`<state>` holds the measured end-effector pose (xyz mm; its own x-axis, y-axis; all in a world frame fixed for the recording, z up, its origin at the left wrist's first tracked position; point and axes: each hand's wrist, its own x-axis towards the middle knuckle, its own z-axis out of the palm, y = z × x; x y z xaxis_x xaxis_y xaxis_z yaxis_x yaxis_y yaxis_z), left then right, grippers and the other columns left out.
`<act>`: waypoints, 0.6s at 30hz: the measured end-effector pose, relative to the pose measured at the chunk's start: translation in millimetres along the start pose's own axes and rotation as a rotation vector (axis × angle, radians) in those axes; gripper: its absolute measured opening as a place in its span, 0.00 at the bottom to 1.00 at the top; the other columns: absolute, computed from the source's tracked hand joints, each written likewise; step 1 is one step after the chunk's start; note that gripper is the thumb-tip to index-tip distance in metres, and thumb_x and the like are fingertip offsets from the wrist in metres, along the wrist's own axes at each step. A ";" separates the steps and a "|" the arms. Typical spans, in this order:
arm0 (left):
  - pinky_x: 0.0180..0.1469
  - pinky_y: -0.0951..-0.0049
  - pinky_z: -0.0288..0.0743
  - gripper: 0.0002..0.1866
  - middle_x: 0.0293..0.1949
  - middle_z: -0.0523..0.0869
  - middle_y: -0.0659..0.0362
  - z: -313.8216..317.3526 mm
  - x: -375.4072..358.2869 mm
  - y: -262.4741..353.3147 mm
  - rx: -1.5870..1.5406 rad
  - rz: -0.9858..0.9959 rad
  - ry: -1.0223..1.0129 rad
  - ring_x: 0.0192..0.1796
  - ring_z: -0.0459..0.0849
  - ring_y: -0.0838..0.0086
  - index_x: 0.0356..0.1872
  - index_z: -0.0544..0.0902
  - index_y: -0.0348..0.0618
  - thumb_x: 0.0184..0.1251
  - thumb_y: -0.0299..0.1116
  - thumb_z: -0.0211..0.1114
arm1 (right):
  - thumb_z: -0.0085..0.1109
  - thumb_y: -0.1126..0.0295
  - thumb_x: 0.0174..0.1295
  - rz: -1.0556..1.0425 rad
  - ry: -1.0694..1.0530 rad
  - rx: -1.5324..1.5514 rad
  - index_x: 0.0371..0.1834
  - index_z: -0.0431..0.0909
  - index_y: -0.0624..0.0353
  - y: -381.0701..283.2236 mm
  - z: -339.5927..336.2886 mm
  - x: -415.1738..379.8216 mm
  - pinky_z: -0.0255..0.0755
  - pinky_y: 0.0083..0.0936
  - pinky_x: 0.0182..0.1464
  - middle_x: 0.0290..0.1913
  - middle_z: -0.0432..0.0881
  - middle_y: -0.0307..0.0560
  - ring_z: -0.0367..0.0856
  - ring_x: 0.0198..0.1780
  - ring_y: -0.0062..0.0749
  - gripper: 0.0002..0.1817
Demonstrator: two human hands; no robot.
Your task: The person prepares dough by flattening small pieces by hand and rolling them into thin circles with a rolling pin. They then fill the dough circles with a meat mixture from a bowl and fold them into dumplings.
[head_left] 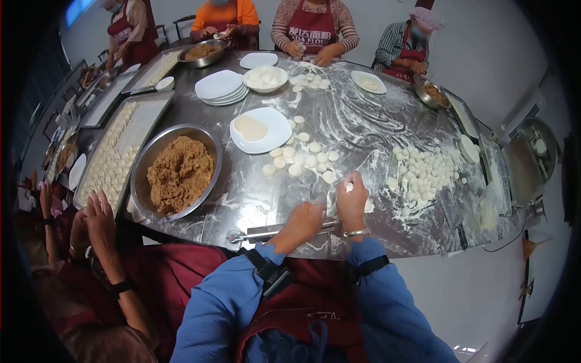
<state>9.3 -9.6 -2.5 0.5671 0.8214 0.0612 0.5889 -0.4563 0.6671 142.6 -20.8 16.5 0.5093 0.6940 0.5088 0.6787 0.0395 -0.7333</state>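
My left hand (301, 221) is above the near edge of the floury metal table, beside a long metal bar (263, 232). Its fingertips are blurred, so I cannot see whether they grip anything. To its right, my right hand (353, 202) is closed, with a small white dough piece (349, 187) showing between the fingers. Flattened dough pieces (299, 160) lie loosely just beyond my hands. A larger cluster of small dough pieces (423, 172) is spread on flour to the right. On a white plate (278, 143) rest thin round dough wrappers (250, 127).
A steel bowl (215, 158) of brown filling (180, 172) stands at left, beside a tray of dumplings (109, 172). Behind are stacked plates (221, 86) and a flour bowl (266, 79). A co-worker's hands (100, 221) are close on my left; several people stand across the table.
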 end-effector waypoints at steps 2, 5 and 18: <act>0.40 0.52 0.74 0.06 0.29 0.83 0.47 8.6 1.9 -12.4 0.018 0.082 -0.043 0.37 0.82 0.49 0.31 0.76 0.41 0.60 0.32 0.59 | 0.55 0.75 0.54 0.034 -0.023 0.008 0.32 0.69 0.61 -8.4 -12.7 -10.3 0.70 0.36 0.32 0.25 0.75 0.55 0.77 0.27 0.45 0.06; 0.41 0.53 0.74 0.06 0.29 0.83 0.47 -1.6 -6.5 -14.0 -0.005 0.127 -0.098 0.37 0.82 0.50 0.29 0.77 0.41 0.60 0.32 0.59 | 0.54 0.75 0.53 0.185 -0.059 0.063 0.32 0.69 0.60 7.6 -39.4 -45.9 0.70 0.37 0.32 0.24 0.75 0.56 0.77 0.27 0.47 0.06; 0.43 0.54 0.75 0.06 0.33 0.84 0.47 -8.0 -9.1 -13.8 -0.050 0.130 -0.143 0.40 0.82 0.49 0.36 0.79 0.42 0.60 0.31 0.59 | 0.54 0.76 0.51 0.165 -0.038 0.123 0.30 0.69 0.60 4.1 -42.9 -51.4 0.70 0.35 0.31 0.24 0.75 0.53 0.77 0.26 0.44 0.05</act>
<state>-8.6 -8.1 -6.4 0.7148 0.6979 0.0455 0.4781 -0.5351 0.6965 141.9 -87.1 6.7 0.5867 0.7247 0.3613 0.5168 0.0084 -0.8561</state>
